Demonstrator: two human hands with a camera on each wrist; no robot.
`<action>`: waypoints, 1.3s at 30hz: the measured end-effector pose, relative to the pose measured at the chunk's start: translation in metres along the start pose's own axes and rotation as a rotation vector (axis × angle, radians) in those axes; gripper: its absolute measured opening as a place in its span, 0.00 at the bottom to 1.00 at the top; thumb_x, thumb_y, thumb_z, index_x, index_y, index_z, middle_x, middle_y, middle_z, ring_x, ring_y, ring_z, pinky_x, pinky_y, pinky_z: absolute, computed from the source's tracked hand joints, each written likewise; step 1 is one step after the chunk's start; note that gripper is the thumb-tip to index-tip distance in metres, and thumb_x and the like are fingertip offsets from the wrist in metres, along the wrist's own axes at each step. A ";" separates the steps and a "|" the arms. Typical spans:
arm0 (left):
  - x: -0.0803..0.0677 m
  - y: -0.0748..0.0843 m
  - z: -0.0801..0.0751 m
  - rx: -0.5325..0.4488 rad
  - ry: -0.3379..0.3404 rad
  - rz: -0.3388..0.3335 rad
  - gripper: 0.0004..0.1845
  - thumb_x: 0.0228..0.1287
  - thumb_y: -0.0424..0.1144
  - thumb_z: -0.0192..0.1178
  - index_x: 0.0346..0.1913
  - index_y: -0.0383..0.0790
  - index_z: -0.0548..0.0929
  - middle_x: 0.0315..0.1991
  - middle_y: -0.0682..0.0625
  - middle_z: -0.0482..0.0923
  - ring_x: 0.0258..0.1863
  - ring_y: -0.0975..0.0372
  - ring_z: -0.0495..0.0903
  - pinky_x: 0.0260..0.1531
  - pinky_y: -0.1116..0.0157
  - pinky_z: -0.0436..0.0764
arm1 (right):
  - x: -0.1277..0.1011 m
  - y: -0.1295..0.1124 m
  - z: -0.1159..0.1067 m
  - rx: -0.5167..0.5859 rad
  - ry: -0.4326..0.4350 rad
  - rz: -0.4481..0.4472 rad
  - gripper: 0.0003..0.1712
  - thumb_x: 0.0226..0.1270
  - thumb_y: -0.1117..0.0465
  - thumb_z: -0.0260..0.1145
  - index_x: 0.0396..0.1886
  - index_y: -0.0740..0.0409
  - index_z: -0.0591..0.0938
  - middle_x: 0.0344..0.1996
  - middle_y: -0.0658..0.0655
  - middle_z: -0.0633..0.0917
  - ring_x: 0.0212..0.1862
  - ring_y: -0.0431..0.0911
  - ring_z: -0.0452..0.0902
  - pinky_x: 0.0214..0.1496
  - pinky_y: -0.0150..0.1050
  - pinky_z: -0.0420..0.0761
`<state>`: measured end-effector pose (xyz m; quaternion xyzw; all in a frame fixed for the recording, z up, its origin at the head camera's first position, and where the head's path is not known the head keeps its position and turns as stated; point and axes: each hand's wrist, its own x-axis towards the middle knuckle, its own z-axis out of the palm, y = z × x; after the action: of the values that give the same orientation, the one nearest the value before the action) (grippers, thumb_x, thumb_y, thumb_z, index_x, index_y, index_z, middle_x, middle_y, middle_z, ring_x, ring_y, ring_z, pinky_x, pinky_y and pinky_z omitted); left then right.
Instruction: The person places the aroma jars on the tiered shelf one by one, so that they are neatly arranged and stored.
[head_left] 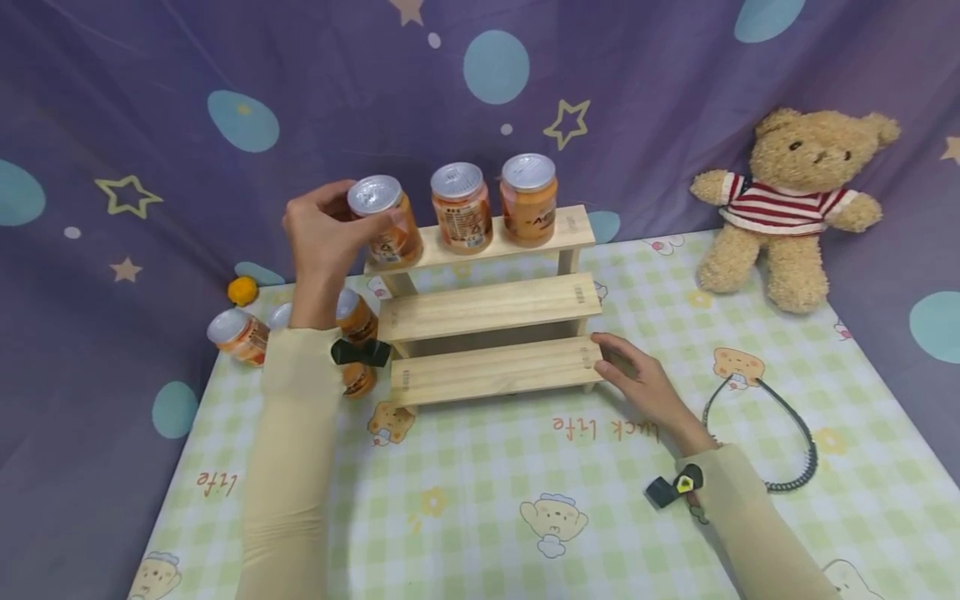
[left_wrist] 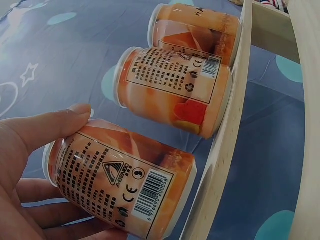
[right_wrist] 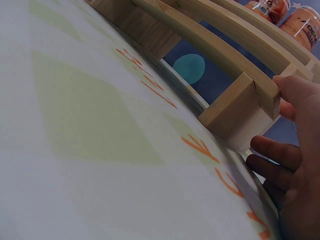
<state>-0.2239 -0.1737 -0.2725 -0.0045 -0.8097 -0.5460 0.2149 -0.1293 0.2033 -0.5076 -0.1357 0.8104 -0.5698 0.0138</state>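
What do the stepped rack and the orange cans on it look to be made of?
The stepped rack looks like pale unfinished wood: visible grain, matte, square-cut ends. The cans have silvery foil-like tops and glossy printed orange sleeves, likely plastic film. The body beneath cannot be told. The left hand grips one can.

Right hand [right_wrist: 292, 165] at right edge, thumb on end of lowest wooden step [right_wrist: 235, 65], fingers beside its support block [right_wrist: 232, 112], checked tablecloth [right_wrist: 90, 150] below, orange cans [right_wrist: 295, 22] top right
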 end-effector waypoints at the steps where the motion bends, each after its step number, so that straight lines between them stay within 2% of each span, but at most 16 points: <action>1: 0.001 0.000 0.001 0.005 -0.001 -0.005 0.26 0.40 0.41 0.83 0.46 0.39 0.89 0.30 0.63 0.84 0.30 0.69 0.82 0.32 0.74 0.80 | 0.000 0.000 0.000 0.000 0.000 0.000 0.28 0.76 0.56 0.61 0.72 0.55 0.71 0.72 0.59 0.73 0.73 0.57 0.68 0.67 0.15 0.65; 11: 0.005 -0.001 0.014 0.075 -0.020 -0.050 0.26 0.42 0.44 0.82 0.47 0.40 0.89 0.30 0.62 0.82 0.31 0.69 0.81 0.32 0.72 0.78 | -0.001 0.000 0.000 -0.007 -0.002 0.006 0.28 0.76 0.56 0.61 0.72 0.55 0.71 0.72 0.59 0.73 0.74 0.57 0.68 0.67 0.16 0.64; 24: 0.006 -0.006 0.018 0.076 -0.035 0.001 0.25 0.45 0.48 0.80 0.47 0.41 0.88 0.31 0.63 0.82 0.31 0.70 0.80 0.34 0.72 0.78 | 0.000 0.000 0.000 -0.008 0.001 0.005 0.28 0.76 0.56 0.61 0.72 0.54 0.71 0.72 0.59 0.73 0.73 0.56 0.69 0.67 0.16 0.65; 28: 0.006 -0.007 0.018 0.103 -0.055 0.005 0.27 0.47 0.49 0.79 0.50 0.41 0.86 0.36 0.58 0.83 0.34 0.71 0.80 0.36 0.73 0.78 | 0.000 0.000 0.000 -0.004 0.004 0.007 0.28 0.76 0.56 0.60 0.72 0.54 0.71 0.72 0.59 0.73 0.73 0.56 0.69 0.67 0.16 0.65; 34: 0.004 -0.005 0.014 0.147 -0.096 -0.064 0.35 0.48 0.52 0.78 0.61 0.46 0.80 0.54 0.44 0.84 0.43 0.68 0.80 0.44 0.73 0.79 | 0.000 0.001 0.000 -0.020 0.005 0.010 0.27 0.76 0.56 0.60 0.72 0.52 0.71 0.72 0.58 0.73 0.73 0.55 0.69 0.67 0.16 0.65; 39: 0.000 -0.004 0.009 0.126 -0.103 -0.068 0.37 0.47 0.54 0.78 0.62 0.49 0.79 0.55 0.44 0.84 0.47 0.64 0.83 0.49 0.70 0.81 | 0.000 0.000 -0.001 -0.021 -0.001 0.011 0.27 0.76 0.56 0.60 0.72 0.52 0.71 0.72 0.58 0.73 0.73 0.56 0.69 0.67 0.16 0.64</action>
<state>-0.2281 -0.1675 -0.2786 0.0083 -0.8521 -0.5000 0.1544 -0.1295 0.2040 -0.5072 -0.1315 0.8171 -0.5611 0.0158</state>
